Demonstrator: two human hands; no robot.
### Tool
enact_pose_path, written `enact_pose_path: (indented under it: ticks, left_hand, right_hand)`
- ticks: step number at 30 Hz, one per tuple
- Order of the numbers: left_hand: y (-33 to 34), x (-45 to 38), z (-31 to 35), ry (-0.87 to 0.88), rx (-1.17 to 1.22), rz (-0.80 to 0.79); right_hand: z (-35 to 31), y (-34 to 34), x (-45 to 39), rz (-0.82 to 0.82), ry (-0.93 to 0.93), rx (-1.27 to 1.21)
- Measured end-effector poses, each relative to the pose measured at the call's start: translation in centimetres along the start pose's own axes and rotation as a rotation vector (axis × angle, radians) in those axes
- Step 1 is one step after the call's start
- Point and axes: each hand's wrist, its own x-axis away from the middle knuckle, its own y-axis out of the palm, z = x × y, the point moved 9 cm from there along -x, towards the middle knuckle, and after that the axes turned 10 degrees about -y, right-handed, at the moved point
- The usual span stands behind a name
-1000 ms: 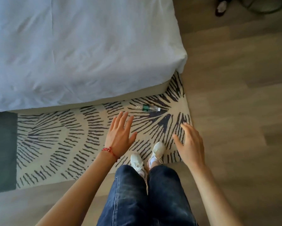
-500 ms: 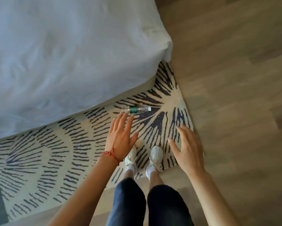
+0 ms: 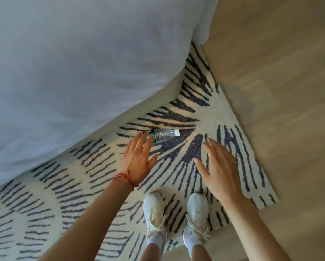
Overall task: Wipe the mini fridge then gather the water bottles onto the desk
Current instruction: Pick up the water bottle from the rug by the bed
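Observation:
A small clear water bottle with a green label and white cap lies on its side on the rug, close to the foot of the bed. My left hand, with a red bead bracelet at the wrist, reaches down over it with fingers spread; the fingertips overlap the bottle's label end, but contact cannot be told. My right hand hovers open to the right of the bottle, holding nothing. The mini fridge and the desk are out of view.
A bed with white sheets fills the upper left, its edge just behind the bottle. A cream rug with dark stripes lies under my white sneakers. Wooden floor runs along the right.
I have stepped onto the rug and bent lower, so the bottle looks nearer. My left hand has moved forward until its fingertips overlap the bottle; my right hand followed alongside.

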Motion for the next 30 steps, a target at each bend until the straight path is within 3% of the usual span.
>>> enact_pose_path:
  ticks: [8,14,23,30]
  left_hand:
    - [10.9,-9.6,-7.6,-0.075,0.055,-0.068]
    - [16.5,-14.6,-10.6,-0.128,0.039,-0.153]
    - [20.3,-16.7,-12.5,-0.258,0.163,-0.328]
    - [23.4,-13.2,-12.0,-0.457,0.445,-0.451]
  right_hand:
    - [4.9,11.1,-2.1,0.018,0.041,-0.015]
    - [6.0,17.5,-1.1,-0.058,0.012,-0.015]
    - [7.3,20.4,-1.4,-0.065,0.033,-0.018]
    - [7.2,20.1,-1.7,-0.048,0.028,-0.026]
